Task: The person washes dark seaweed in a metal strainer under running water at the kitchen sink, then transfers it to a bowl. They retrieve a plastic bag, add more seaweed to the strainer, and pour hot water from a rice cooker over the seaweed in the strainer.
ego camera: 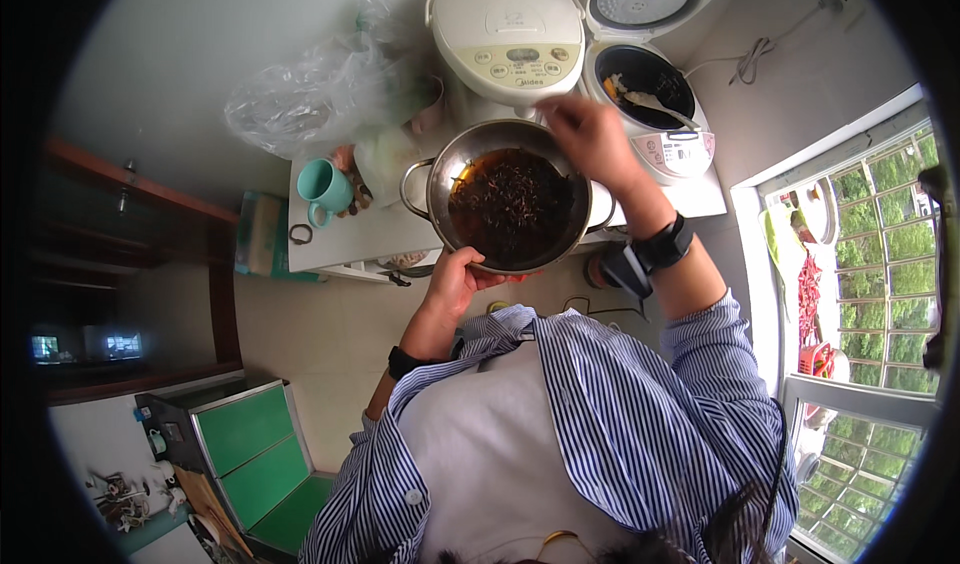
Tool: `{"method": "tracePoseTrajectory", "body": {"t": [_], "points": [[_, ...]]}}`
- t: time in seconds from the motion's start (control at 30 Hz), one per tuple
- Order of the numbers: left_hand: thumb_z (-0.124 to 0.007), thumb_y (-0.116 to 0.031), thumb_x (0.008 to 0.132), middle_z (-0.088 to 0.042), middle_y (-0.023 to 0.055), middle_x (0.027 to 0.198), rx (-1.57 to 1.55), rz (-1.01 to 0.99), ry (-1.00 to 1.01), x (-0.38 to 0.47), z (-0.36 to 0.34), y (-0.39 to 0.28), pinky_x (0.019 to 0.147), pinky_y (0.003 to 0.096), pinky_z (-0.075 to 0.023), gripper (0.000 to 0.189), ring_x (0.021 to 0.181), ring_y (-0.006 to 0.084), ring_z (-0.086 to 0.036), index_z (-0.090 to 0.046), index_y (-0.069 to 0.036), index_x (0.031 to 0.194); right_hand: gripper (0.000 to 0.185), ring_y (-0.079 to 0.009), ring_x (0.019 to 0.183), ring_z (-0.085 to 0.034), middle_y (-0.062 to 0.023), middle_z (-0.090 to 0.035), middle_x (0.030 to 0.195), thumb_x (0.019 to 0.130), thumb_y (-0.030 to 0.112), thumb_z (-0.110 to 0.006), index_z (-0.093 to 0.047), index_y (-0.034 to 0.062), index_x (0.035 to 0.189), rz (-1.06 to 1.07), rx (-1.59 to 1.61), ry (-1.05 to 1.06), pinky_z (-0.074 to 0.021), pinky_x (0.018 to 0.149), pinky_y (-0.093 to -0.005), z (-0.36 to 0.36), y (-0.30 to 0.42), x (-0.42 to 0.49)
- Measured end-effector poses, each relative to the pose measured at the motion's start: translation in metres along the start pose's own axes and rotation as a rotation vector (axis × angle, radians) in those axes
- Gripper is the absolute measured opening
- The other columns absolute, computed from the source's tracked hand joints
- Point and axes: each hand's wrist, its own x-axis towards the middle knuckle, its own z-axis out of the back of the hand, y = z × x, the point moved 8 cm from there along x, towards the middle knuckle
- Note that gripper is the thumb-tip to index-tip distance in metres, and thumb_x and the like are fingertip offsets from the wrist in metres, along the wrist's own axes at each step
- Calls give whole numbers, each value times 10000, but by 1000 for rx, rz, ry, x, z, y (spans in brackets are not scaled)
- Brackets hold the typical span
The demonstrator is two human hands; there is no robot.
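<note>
A two-handled stainless steel pan is in front of me, below the spout of a white Midea electric hot-water dispenser. In it, dark tea-like leaves lie in amber-brown liquid. My left hand grips the pan's near rim, thumb on top and fingers underneath. Over the far right rim, close to the spout, is my right hand. Its fingers are curled and blurred, and whether they pinch anything cannot be made out.
To the right stands an open rice cooker with rice and a rice paddle inside. A turquoise mug and a clear plastic bag are at the left of the white table. A power cord runs to the wall.
</note>
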Motion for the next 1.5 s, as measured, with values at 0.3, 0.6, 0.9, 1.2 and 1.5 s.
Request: {"method": "tracePoseTrajectory", "body": {"t": [0.3, 0.6, 0.9, 1.2, 1.5], "points": [[-460, -96, 769, -632, 209, 947, 10, -15, 15, 1, -5, -5, 671, 388, -561, 400, 768, 321, -655, -485, 85, 1124, 355, -197, 536, -506, -122, -561, 639, 784, 120, -525, -630, 154, 1122, -189, -265, 54, -441, 574, -304, 22, -26, 51], [-456, -98, 771, -635, 213, 932, 9, -2, 24, 2, -9, -7, 659, 376, -557, 394, 759, 315, -654, -491, 89, 1117, 289, -275, 886, -622, -101, -653, 959, 829, 250, -489, -661, 194, 1054, -186, -537, 256, -498, 753, -367, 0, -7, 70], [-446, -82, 759, -629, 222, 937, -5, -4, 23, 7, -7, -4, 670, 380, -558, 418, 768, 329, -651, -471, 95, 1136, 280, -292, 863, -619, -124, -651, 929, 825, 231, -533, -656, 178, 1071, -188, -672, 321, -489, 765, -370, -6, 3, 75], [-453, -82, 764, -633, 219, 925, -5, -4, 1, 9, 0, -1, 665, 382, -556, 408, 765, 331, -650, -478, 93, 1131, 268, -293, 809, -625, -121, -653, 880, 837, 245, -527, -662, 184, 1060, -157, -716, 298, -498, 725, -381, -7, 7, 73], [-452, -89, 766, -637, 220, 916, 4, -12, -3, 8, 0, -1, 670, 383, -554, 403, 755, 321, -652, -487, 97, 1121, 258, -292, 783, -629, -123, -652, 836, 836, 243, -533, -669, 174, 1044, -141, -723, 274, -501, 700, -378, -7, 5, 73]]}}
